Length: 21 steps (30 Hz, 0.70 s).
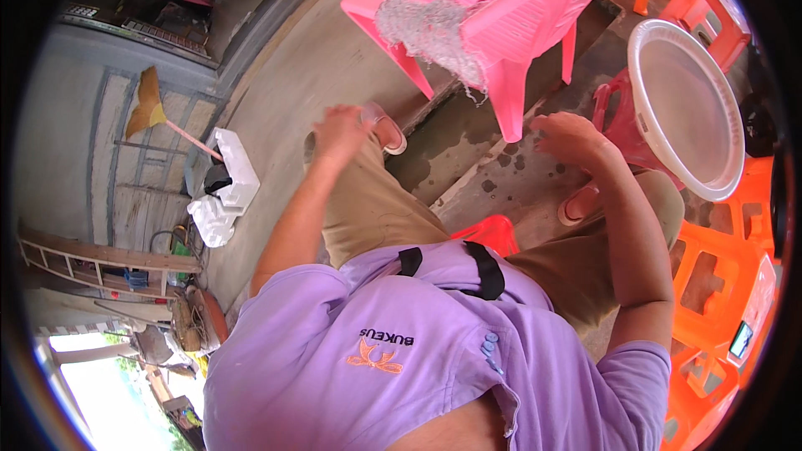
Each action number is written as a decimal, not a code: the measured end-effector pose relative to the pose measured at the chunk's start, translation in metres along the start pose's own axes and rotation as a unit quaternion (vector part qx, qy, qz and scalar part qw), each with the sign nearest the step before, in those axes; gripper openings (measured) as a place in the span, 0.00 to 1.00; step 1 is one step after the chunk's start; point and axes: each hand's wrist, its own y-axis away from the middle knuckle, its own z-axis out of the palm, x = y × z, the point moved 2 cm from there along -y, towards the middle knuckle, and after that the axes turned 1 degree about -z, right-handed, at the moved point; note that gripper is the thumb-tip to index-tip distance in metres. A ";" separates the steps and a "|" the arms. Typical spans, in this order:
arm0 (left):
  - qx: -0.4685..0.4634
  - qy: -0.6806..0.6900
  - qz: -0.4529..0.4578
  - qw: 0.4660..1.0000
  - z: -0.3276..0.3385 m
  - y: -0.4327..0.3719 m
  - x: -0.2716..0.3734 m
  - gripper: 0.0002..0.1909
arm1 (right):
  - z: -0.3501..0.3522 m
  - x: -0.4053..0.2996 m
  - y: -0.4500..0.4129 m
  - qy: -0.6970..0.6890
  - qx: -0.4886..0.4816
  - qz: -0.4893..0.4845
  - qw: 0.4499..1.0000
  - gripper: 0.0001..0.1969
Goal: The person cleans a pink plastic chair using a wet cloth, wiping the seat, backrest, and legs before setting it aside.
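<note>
My left hand (341, 133) is over one knee, beside a pink slipper, holding nothing that shows. The other forearm reaches past the opposite thigh, and my right hand (567, 136) hangs above the wet concrete, its fingers loosely bent and apart. Before me stands a pink plastic armchair (514, 19) with a frayed grey cloth (432, 31) draped over its arm and seat edge. Close to the hand at the picture's right, a large white-rimmed basin (686, 106) of cloudy liquid rests on a red plastic stool (626, 125).
Orange plastic stools (714, 288) crowd the right side, one bearing a phone (741, 339). A shallow channel (463, 138) crosses the floor ahead. At left are white foam pieces (232, 175), a broom (149, 106) and a wooden ladder (94, 257).
</note>
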 end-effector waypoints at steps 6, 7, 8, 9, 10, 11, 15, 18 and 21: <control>-0.209 0.174 -0.064 0.960 0.004 -0.023 -0.090 0.23 | 0.009 -0.007 -0.013 0.008 -0.096 0.051 0.994 0.18; -0.208 0.236 -0.091 0.945 0.009 -0.024 -0.097 0.22 | 0.011 -0.003 -0.014 -0.002 -0.065 0.034 0.997 0.18; -0.209 0.239 -0.092 0.944 0.009 -0.029 -0.100 0.22 | 0.011 -0.001 -0.014 -0.012 -0.033 0.016 0.999 0.18; -0.263 0.269 -0.112 0.920 0.010 -0.036 -0.103 0.23 | 0.012 0.000 -0.017 -0.011 -0.034 0.017 0.999 0.18; -0.316 0.298 -0.131 0.891 0.010 -0.039 -0.105 0.25 | 0.012 0.001 -0.020 -0.004 -0.046 0.023 0.999 0.18; -0.316 0.298 -0.129 0.891 0.010 -0.040 -0.108 0.25 | 0.013 0.002 -0.022 0.003 -0.058 0.028 0.998 0.18; -0.334 0.459 -0.189 0.801 0.022 -0.041 -0.125 0.25 | 0.025 0.017 -0.030 0.008 -0.015 0.020 1.000 0.19; -0.293 0.717 -0.265 0.574 0.049 -0.024 -0.137 0.27 | 0.025 0.018 -0.037 -0.005 -0.031 0.018 0.999 0.22; -0.247 0.852 -0.246 0.391 0.074 0.022 -0.118 0.26 | 0.023 0.009 -0.038 -0.002 -0.066 0.029 0.997 0.21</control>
